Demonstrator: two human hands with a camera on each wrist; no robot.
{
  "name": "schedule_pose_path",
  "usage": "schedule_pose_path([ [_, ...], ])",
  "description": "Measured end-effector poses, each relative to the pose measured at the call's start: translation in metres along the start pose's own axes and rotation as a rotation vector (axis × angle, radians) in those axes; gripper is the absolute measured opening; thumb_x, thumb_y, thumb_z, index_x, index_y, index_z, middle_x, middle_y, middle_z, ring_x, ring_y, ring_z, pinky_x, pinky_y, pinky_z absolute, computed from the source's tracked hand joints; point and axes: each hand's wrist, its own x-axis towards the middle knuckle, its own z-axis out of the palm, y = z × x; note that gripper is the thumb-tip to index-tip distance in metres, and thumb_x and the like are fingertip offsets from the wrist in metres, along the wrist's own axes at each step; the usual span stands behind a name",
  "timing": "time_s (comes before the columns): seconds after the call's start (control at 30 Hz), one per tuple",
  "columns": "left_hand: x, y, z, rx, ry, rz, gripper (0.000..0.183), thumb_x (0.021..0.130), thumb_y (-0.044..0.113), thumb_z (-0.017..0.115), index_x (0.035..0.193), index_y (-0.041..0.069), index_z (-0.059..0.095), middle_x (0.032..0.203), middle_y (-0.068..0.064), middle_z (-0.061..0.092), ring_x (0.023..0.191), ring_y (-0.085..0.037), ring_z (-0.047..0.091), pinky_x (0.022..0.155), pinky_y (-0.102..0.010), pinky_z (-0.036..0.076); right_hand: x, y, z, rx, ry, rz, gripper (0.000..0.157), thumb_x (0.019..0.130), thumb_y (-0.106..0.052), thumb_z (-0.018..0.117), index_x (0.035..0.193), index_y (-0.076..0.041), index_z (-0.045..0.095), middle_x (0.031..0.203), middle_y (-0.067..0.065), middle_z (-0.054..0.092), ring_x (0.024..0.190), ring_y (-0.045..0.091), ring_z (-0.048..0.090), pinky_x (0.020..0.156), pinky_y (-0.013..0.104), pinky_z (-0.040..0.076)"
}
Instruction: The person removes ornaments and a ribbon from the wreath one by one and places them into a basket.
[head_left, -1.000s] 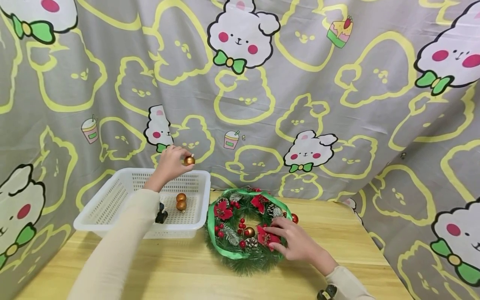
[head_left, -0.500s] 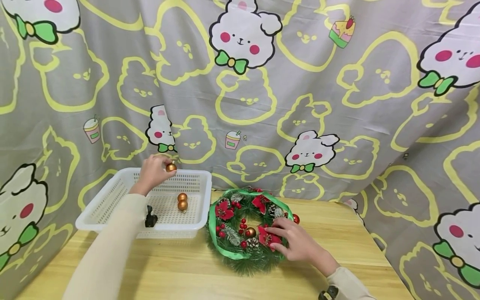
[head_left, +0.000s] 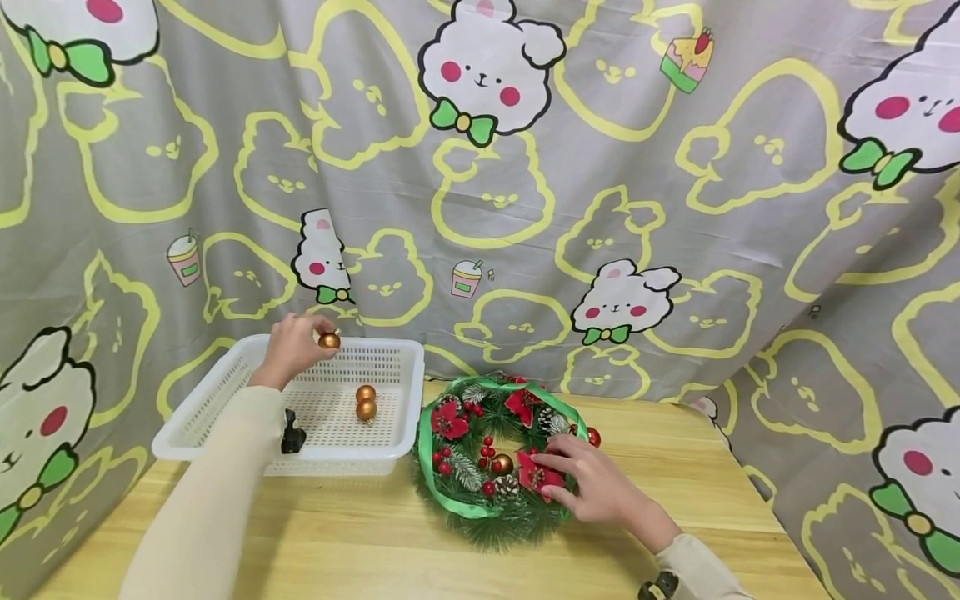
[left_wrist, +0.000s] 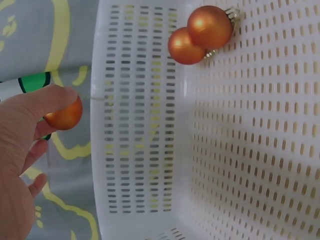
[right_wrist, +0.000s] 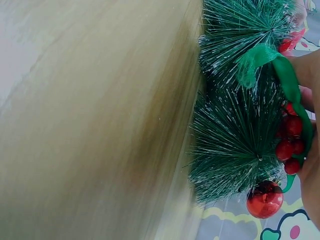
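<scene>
My left hand [head_left: 292, 346] pinches an orange-gold bauble [head_left: 329, 340] between thumb and fingers, above the back part of a white plastic basket [head_left: 168, 442]. Two more baubles [left_wrist: 210, 27] of the same colour lie together inside the basket. My right hand [head_left: 600, 483] rests on the right side of a green Christmas wreath [head_left: 487, 533], fingers over a red poinsettia [head_left: 538, 475]. The wreath carries green ribbon [head_left: 426, 454], red berries [right_wrist: 294, 126], pine cones and a gold bauble [head_left: 502, 463] near its middle. A shiny red bauble [right_wrist: 265, 200] hangs at its edge.
The basket stands left of the wreath on a light wooden table [head_left: 360, 542]. A grey curtain [head_left: 495, 333] with cartoon animals hangs close behind both. Black wrist devices [head_left: 292, 433] sit on both wrists.
My left hand has moved left and slightly down with the bauble, from the basket's back right toward the middle of its back edge. My right hand has stayed on the wreath.
</scene>
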Motion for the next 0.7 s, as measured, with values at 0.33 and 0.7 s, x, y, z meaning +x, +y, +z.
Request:
schedule_pose_path([
  [0.33, 0.008, 0.007, -0.004, 0.169, -0.137, 0.068, 0.028, 0.07, 0.021, 0.077, 0.095, 0.009, 0.069, 0.093, -0.009, 0.067, 0.093, -0.032, 0.046, 0.082, -0.053, 0.032, -0.001, 0.001, 0.001, 0.004, 0.002, -0.001, 0.044, 0.088, -0.045, 0.06, 0.123, -0.018, 0.062, 0.118, 0.009, 0.06, 0.119, 0.032, 0.052, 0.099, 0.048, 0.041],
  [0.7, 0.006, 0.012, -0.007, 0.209, -0.207, 0.118, 0.019, 0.071, 0.019, 0.074, 0.089, 0.012, 0.069, 0.084, -0.004, 0.066, 0.098, -0.035, 0.05, 0.079, -0.053, 0.032, 0.002, 0.002, 0.0, 0.022, 0.006, -0.003, 0.044, 0.087, -0.043, 0.063, 0.123, -0.018, 0.063, 0.117, 0.009, 0.061, 0.118, 0.031, 0.053, 0.099, 0.048, 0.041],
])
